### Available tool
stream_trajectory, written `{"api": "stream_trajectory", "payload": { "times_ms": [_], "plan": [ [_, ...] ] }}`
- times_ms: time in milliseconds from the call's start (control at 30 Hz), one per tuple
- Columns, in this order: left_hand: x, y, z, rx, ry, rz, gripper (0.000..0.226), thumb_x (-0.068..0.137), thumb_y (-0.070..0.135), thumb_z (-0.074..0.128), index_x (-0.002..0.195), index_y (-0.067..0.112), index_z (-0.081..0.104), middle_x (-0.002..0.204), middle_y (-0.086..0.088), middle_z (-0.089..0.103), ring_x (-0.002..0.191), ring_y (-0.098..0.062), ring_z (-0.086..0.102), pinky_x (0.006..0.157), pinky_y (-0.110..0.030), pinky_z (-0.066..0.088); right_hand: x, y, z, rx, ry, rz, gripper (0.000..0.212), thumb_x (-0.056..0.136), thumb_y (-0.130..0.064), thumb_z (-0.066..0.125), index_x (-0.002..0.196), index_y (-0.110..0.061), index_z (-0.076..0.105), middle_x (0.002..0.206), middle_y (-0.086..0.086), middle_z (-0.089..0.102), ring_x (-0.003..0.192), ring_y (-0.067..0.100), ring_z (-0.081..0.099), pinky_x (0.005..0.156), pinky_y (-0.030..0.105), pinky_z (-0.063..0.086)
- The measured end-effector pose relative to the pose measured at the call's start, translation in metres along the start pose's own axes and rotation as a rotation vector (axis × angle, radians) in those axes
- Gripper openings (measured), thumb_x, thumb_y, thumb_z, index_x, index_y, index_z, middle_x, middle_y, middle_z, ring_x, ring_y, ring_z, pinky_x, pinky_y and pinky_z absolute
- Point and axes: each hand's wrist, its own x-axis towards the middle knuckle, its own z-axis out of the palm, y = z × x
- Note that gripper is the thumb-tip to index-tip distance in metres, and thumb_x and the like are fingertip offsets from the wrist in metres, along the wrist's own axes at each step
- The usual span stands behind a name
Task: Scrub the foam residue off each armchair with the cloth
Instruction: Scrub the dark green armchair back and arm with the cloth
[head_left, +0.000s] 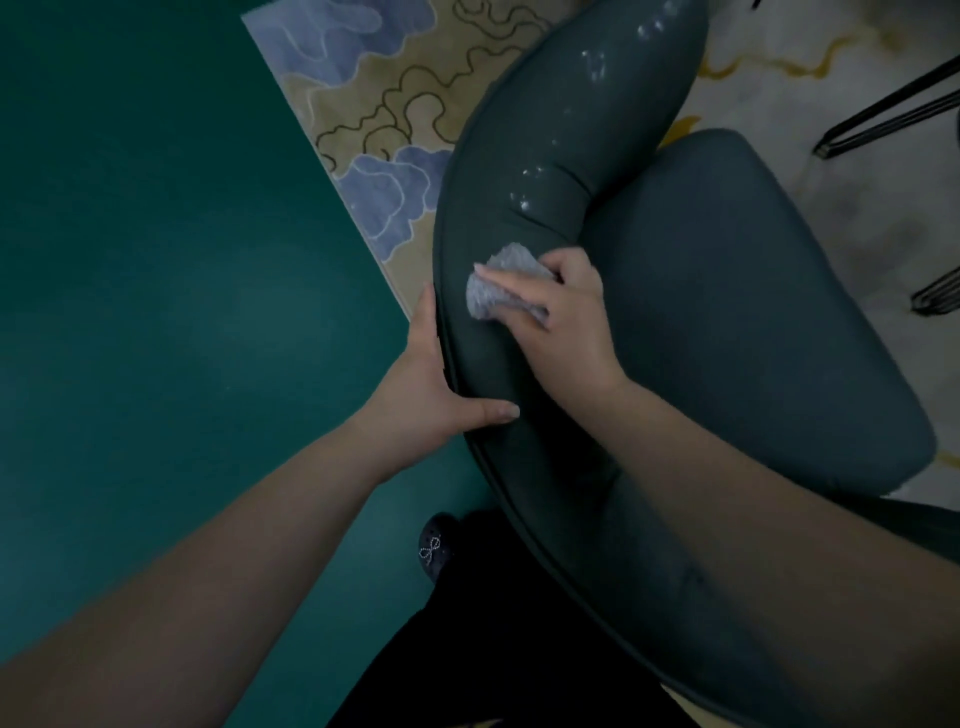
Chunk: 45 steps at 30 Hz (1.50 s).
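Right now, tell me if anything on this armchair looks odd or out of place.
Only the foam residue stands out: pale, shiny wet patches run along the armchair's backrest, above where the right hand presses the cloth. The left hand grips the backrest's edge. Nothing looks damaged or askew.

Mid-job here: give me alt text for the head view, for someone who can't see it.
The right hand presses a grey cloth onto the padded backrest of a dark teal armchair, while the left hand grips the backrest's outer edge. White foam residue streaks the backrest beyond the cloth.
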Motion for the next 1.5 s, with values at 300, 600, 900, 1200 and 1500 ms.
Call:
{"api": "stream_trajectory", "payload": {
  "times_ms": [300,600,900,1200,1500],
  "plan": [
    [0.024,0.011,-0.019,-0.006,-0.060,-0.058,0.130,0.063,0.012,0.088,0.150,0.039,-0.005,0.123,0.055,0.030,0.129,-0.003,0.045,0.107,-0.038,0.041,-0.021,0.011,-0.007,0.032,0.007,-0.099,0.046,0.081,-0.007,0.068,0.116,-0.036,0.065,0.099,0.002,0.041,0.093,0.027,0.046,0.086,0.024,0.040],
    [0.046,0.021,-0.033,-0.027,-0.118,-0.066,0.132,0.065,0.001,0.085,0.152,0.034,-0.008,0.130,0.045,0.028,0.127,-0.001,0.047,0.100,-0.024,0.046,-0.004,0.013,0.001,0.098,0.071,-0.010,0.041,0.086,-0.017,0.063,0.121,-0.038,0.060,0.100,0.000,0.039,0.092,0.022,0.047,0.083,0.034,0.047],
    [0.093,0.035,-0.058,0.138,-0.239,-0.026,0.138,0.057,0.022,0.091,0.151,0.038,-0.010,0.156,0.022,0.010,0.138,0.005,0.023,0.104,-0.009,0.032,0.033,0.009,0.009,0.101,0.147,0.128,0.048,0.082,-0.003,0.067,0.116,-0.036,0.062,0.099,0.003,0.040,0.093,0.018,0.049,0.085,0.025,0.046],
    [0.137,0.049,-0.079,0.202,-0.357,0.027,0.135,0.060,0.020,0.090,0.151,0.039,-0.008,0.157,0.023,0.010,0.140,-0.003,0.027,0.113,-0.036,0.034,0.077,0.008,0.021,0.035,0.319,0.254,0.042,0.081,-0.005,0.071,0.115,-0.030,0.065,0.099,0.006,0.041,0.092,0.019,0.048,0.086,0.015,0.040],
    [0.170,0.056,-0.096,0.197,-0.501,0.040,0.133,0.063,0.015,0.088,0.149,0.043,-0.009,0.148,0.035,0.011,0.136,-0.008,0.037,0.109,-0.040,0.040,0.043,-0.004,0.019,0.033,0.248,0.284,0.041,0.081,-0.014,0.070,0.116,-0.032,0.062,0.097,-0.002,0.039,0.090,0.010,0.045,0.082,0.005,0.034]
  ]
}}
